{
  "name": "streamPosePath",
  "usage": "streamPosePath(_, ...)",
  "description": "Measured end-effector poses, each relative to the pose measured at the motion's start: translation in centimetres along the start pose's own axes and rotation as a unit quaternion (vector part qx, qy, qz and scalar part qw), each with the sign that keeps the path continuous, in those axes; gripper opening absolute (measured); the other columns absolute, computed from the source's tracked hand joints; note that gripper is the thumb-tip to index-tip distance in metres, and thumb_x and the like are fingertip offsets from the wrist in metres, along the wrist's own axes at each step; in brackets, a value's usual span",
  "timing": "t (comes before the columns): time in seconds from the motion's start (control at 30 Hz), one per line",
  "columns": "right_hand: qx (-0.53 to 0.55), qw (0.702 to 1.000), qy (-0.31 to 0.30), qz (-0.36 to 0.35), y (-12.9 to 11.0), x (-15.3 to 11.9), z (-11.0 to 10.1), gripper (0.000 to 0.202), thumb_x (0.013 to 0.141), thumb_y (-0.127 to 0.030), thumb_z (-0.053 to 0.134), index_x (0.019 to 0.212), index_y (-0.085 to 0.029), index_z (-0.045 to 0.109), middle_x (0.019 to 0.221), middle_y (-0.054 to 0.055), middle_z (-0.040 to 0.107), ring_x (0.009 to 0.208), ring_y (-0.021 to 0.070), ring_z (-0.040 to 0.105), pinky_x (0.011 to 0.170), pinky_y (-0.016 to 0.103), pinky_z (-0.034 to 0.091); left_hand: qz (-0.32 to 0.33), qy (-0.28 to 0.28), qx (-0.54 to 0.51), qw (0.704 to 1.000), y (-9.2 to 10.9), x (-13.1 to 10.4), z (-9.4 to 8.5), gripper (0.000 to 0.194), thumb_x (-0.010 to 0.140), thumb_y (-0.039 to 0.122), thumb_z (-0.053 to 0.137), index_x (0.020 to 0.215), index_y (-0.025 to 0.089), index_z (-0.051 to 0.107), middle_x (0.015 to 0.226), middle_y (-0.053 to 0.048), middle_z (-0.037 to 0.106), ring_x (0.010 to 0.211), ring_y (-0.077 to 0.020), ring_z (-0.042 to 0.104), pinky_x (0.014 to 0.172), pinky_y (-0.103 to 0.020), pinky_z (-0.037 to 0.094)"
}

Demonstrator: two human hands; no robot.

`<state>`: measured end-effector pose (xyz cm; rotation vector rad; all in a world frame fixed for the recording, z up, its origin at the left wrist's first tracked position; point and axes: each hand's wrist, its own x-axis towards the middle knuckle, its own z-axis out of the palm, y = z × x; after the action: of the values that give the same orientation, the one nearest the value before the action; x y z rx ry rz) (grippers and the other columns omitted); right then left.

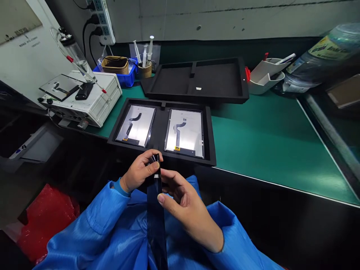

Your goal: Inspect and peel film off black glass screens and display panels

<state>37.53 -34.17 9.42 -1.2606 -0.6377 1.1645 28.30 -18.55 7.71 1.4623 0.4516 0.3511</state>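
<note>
My left hand (142, 170) pinches the upper end of a dark glossy strip-like piece (156, 221), with its thumb over the front. A small white mark shows just below that thumb. The piece runs down over my lap and out of the picture; whether it is a film or a panel seen nearly edge-on, I cannot make out. My right hand (188, 206) is at its right edge, thumb and forefinger touching it and the other fingers curled, partly hidden behind. Just beyond, a black foam tray (159, 137) bears two silver-backed display panels (189, 131) with dark ribbon cables.
Behind the tray lies a second black foam tray (218, 80). A white machine (95, 99) with a panel on top stands left, near a blue bin (125, 80) and syringes (150, 48). A pen holder (264, 77) and large bottle (317, 56) stand right on the green mat (267, 142).
</note>
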Motion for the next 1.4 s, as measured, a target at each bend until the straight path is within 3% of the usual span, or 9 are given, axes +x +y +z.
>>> streamPosePath(0.33, 0.031, 0.999, -0.012, 0.002, 0.4, -0.4, -0.7, 0.048, 0.081, -0.043, 0.078, 0.125, -0.029, 0.062, 0.127, 0.009, 0.066, 0.121, 0.0268, 0.060, 0.101, 0.046, 0.050, 0.016, -0.005, 0.038, 0.999, 1.5, -0.2, 0.6, 0.039, 0.086, 0.056, 0.063, 0.095, 0.018, 0.058, 0.086, -0.001, 0.057, 0.074, -0.0141, 0.051, 0.074, -0.027, 0.045)
streamPosePath(0.53, 0.083, 0.996, -0.018, 0.030, 0.9, -0.6, -1.5, 0.050, 0.079, -0.047, 0.079, 0.121, -0.026, 0.063, 0.121, 0.010, 0.070, 0.116, 0.0286, 0.063, 0.103, 0.050, 0.047, 0.012, 0.021, 0.139, 0.990, 2.1, -0.6, 1.2, 0.031, 0.091, 0.047, 0.060, 0.104, 0.019, 0.061, 0.098, -0.004, 0.065, 0.090, -0.0192, 0.060, 0.080, -0.030, 0.047)
streamPosePath(0.73, 0.154, 0.987, -0.015, 0.042, 1.1, -0.8, -1.8, 0.047, 0.076, -0.045, 0.080, 0.118, -0.027, 0.066, 0.119, 0.008, 0.070, 0.114, 0.0281, 0.063, 0.103, 0.048, 0.046, -0.001, 0.051, 0.207, 0.977, 2.9, -0.8, 2.0, 0.029, 0.090, 0.045, 0.060, 0.105, 0.020, 0.063, 0.109, -0.009, 0.068, 0.105, -0.0258, 0.061, 0.085, -0.035, 0.050)
streamPosePath(0.9, 0.165, 0.985, -0.017, 0.038, 0.8, -0.8, -1.7, 0.042, 0.077, -0.043, 0.080, 0.113, -0.027, 0.069, 0.119, 0.007, 0.071, 0.116, 0.0282, 0.063, 0.106, 0.048, 0.043, 0.006, 0.052, 0.219, 0.974, 3.2, -0.7, 2.1, 0.027, 0.090, 0.044, 0.059, 0.103, 0.021, 0.063, 0.104, -0.008, 0.069, 0.104, -0.0257, 0.062, 0.087, -0.037, 0.050)
streamPosePath(1.17, 0.165, 0.985, -0.008, 0.042, 1.2, -0.7, -1.7, 0.046, 0.077, -0.043, 0.081, 0.118, -0.028, 0.068, 0.122, 0.007, 0.070, 0.118, 0.0277, 0.062, 0.109, 0.048, 0.042, 0.002, 0.041, 0.196, 0.980, 2.3, -0.6, 1.7, 0.030, 0.092, 0.045, 0.059, 0.109, 0.020, 0.063, 0.106, -0.008, 0.068, 0.099, -0.0239, 0.062, 0.084, -0.035, 0.051)
streamPosePath(1.4, 0.105, 0.993, 0.023, 0.039, 1.8, -0.6, -1.8, 0.052, 0.075, -0.046, 0.084, 0.122, -0.029, 0.067, 0.127, 0.009, 0.070, 0.122, 0.0287, 0.061, 0.109, 0.052, 0.043, -0.023, 0.003, 0.072, 0.997, 1.5, 0.4, 1.3, 0.035, 0.088, 0.048, 0.061, 0.104, 0.017, 0.060, 0.096, -0.004, 0.066, 0.087, -0.0185, 0.062, 0.074, -0.029, 0.049)
